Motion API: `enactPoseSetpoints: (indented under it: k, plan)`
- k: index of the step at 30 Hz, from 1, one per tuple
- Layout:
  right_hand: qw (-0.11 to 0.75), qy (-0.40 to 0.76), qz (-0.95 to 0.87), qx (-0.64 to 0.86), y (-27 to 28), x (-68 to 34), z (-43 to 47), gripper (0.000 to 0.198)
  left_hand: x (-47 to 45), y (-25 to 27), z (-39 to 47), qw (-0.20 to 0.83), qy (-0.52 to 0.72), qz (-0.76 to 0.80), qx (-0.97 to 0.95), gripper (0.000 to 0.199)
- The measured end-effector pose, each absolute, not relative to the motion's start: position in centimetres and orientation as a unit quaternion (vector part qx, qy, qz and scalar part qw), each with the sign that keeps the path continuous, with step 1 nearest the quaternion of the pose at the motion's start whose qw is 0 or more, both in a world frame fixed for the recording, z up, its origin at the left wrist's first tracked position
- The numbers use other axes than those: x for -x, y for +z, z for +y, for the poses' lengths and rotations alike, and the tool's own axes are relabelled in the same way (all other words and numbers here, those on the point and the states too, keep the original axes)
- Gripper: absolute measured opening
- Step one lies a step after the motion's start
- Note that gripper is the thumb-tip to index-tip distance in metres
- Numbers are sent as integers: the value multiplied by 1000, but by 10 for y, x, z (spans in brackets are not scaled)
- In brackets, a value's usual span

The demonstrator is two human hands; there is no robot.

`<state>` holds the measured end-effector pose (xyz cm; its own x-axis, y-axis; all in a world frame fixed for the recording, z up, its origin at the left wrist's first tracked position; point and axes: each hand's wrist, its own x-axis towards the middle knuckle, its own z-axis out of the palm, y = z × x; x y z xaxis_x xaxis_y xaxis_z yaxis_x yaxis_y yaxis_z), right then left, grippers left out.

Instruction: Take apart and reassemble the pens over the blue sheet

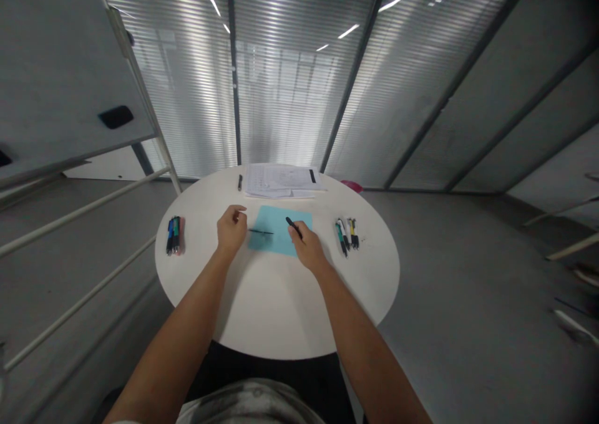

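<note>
Head view: a black pen (291, 223) is pinched by the fingers of the right hand (306, 244) over a blue sheet (276, 217) on the desk (276, 312), its lower part hidden by the hand. A thin dark stick (261, 231) is seen at the sheet's left half; whether it is gripped by the left hand (231, 229), whose fingers are curled, cannot be told. The print on the papers (276, 179) is too small to be read. A red object (352, 186) is partly hidden by the desk's far edge, and a board (65, 56) is cut off at upper left.
</note>
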<state>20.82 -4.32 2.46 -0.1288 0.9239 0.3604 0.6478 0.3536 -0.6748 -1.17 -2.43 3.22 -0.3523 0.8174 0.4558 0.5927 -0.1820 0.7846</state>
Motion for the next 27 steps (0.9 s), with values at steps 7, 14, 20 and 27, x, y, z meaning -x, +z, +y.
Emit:
enactPoseSetpoints:
  k: [7,14,20,27]
  plan:
    - [373,178,-734,538,24,-210,-43,34,22,30,-23,113,374,658,-644,34]
    - [362,178,-736,544,23,-209,-43,35,21,28,-21,110,290,639,-704,39]
    - [352,178,-740,545,25,-209,-43,35,30,28,-17,62,226,707,-668,33]
    - [341,171,-744,549,21,-209,-41,35,32,19,-12,89,208,724,-652,32]
